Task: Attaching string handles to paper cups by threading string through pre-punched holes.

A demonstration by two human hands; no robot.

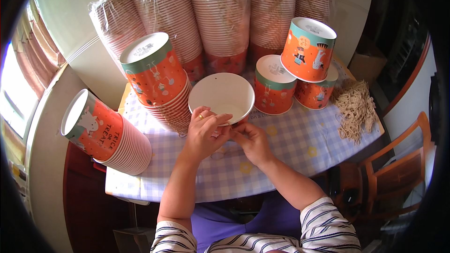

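Head view, and both hands were close together at the near rim of the open bucket, which sat straight ahead of the person, white inside, mouth upward! The left hand bent over that rim, fingers reaching inside; whether it clamped the wall, I couldn't tell. Over came the right hand, fingertips bunched just outside, meeting the left; what they pinched was hidden. Here was the key relation: the bucket lay just beyond both hands, its axis running mouth to base, away from the fingers, with the left nearer its middle and the right at its right-hand side. A small dark hole marked the far wall, opposite the hands. Left of it stood an upturned stack, then a leaning stack; rightward, three upturned buckets, one atop two, and tangled cord. Checked cloth lay beneath, wrapped stacks towering behind!
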